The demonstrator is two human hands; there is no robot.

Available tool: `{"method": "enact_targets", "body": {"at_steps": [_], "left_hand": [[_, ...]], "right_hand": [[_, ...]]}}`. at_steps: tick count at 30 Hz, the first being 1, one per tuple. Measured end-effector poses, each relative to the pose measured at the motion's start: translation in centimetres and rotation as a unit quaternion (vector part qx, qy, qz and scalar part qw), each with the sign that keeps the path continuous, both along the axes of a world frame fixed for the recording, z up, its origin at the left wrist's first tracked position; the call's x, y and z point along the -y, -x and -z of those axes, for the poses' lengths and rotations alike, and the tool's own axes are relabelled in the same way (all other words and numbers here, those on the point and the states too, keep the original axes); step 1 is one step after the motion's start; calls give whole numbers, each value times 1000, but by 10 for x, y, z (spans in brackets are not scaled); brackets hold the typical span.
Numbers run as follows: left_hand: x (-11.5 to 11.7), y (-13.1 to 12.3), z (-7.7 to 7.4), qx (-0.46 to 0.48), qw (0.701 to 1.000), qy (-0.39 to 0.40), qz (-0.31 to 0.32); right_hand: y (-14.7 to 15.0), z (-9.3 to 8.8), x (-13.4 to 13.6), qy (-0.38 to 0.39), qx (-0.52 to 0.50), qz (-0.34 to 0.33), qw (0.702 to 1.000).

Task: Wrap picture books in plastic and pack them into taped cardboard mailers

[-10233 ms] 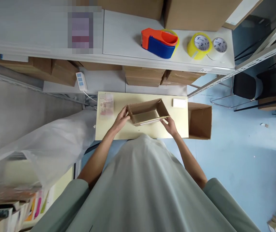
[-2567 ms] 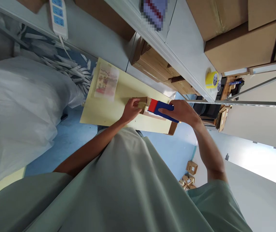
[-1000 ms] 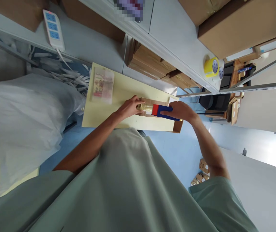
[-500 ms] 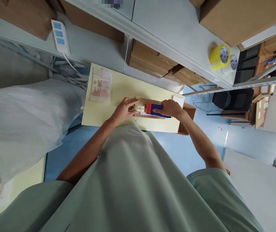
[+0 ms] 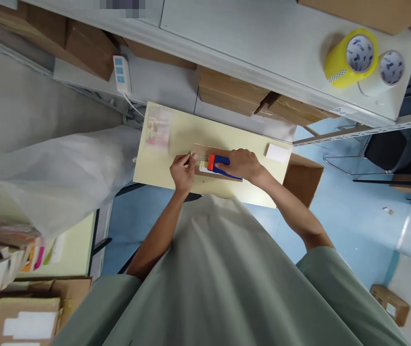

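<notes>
My right hand [image 5: 246, 166] is wrapped round a blue tape dispenser [image 5: 223, 164] with a red front end. It lies over a small, narrow cardboard box [image 5: 211, 146] on the cream table. At the box's left end, my left hand [image 5: 184, 172] is closed, with thumb and forefinger pinching a shiny clear tape [image 5: 201, 157]. That tape spans the short gap between the pinched fingers and the dispenser's red end. The dispenser and both hands cover much of the box's upper side.
The cream table [image 5: 182, 127] bears a pinkish printed sheet [image 5: 158, 127] and a white card [image 5: 277, 153]. An open carton [image 5: 302, 180] stands off its right end. Tape rolls [image 5: 351, 57] sit on the shelf above. A large translucent bag [image 5: 68, 163] bulges at left.
My left hand has turned, its fingers going from spread at the box's end to pinched together. The dispenser stays in my right hand. The view has shifted.
</notes>
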State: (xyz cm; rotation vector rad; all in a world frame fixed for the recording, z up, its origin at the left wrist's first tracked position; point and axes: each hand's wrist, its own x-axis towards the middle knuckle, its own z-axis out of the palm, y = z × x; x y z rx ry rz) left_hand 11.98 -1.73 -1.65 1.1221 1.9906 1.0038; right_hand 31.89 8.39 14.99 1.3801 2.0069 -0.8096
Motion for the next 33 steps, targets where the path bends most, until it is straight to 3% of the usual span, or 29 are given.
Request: {"method": "enact_targets", "body": {"at_steps": [5, 12, 15, 17, 26, 33], "left_hand": [[-5, -14, -3, -27, 999, 0, -29], [-9, -2, -7, -84, 996, 7, -40], [-11, 3, -6, -89, 995, 4, -34], [-11, 3, -4, -93, 995, 2, -30], [-12, 3, -5, -111, 994, 0, -16], [-17, 3, -4, -120, 993, 4, -12]], "right_hand": [[-23, -14, -5, 32, -35, 9, 999], [-143, -49, 2, 76, -13, 53, 996], [-182, -49, 5, 95, -4, 88, 992], [-193, -42, 7, 89, 7, 96, 991], [-165, 17, 20, 18, 55, 75, 995], [-127, 37, 38, -39, 50, 81, 995]]}}
